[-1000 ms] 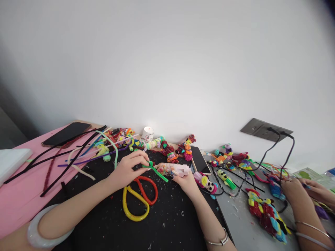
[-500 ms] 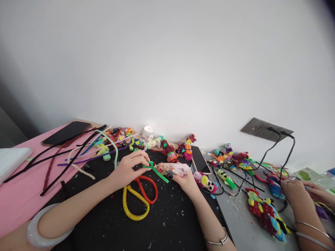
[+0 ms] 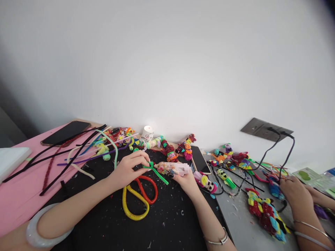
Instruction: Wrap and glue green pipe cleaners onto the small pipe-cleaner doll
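My left hand [image 3: 128,169] pinches a green pipe cleaner [image 3: 157,172] that is twisted into a small loop at its top end. My right hand [image 3: 186,181] grips a pale pink glue gun [image 3: 175,168] lying sideways, its tip pointing at the green loop. Both hands hover just above a black mat [image 3: 167,223]. Scissors with one red and one yellow handle [image 3: 138,198] lie on the mat right under my hands.
Pipe cleaners [image 3: 70,153] fan over the pink table [image 3: 18,195] by a dark phone [image 3: 66,132]. Small colourful figures [image 3: 167,148], a white roll [image 3: 148,132] and another phone [image 3: 199,159] line the wall. Another person's hands [image 3: 297,193] work at right among cables [image 3: 274,153].
My hands stay almost still on the pipe cleaner and glue gun. The other person's hands at right have shifted slightly.
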Demonstrator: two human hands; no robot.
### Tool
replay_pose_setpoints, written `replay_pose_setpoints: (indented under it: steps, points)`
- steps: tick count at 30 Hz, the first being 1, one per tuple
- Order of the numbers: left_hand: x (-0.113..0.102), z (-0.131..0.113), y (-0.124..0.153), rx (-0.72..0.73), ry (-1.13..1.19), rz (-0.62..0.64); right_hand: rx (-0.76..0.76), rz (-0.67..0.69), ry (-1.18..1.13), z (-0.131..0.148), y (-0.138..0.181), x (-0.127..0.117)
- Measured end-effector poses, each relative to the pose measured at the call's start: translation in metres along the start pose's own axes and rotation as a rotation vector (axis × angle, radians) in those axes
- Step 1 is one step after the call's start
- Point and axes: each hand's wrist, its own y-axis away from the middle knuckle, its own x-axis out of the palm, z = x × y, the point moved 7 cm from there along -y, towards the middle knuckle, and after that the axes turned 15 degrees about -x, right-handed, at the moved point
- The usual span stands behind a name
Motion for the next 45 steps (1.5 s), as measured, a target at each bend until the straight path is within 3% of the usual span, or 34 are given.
replay_pose_setpoints:
  steps: [39,45]
  points:
    - [0.001,-0.002,0.002,0.024,0.012,0.027,-0.037,0.051,0.027,0.015,-0.006,0.005]
    - [0.000,-0.001,0.002,-0.005,0.041,0.019,-0.046,-0.080,0.085,0.003,-0.003,-0.007]
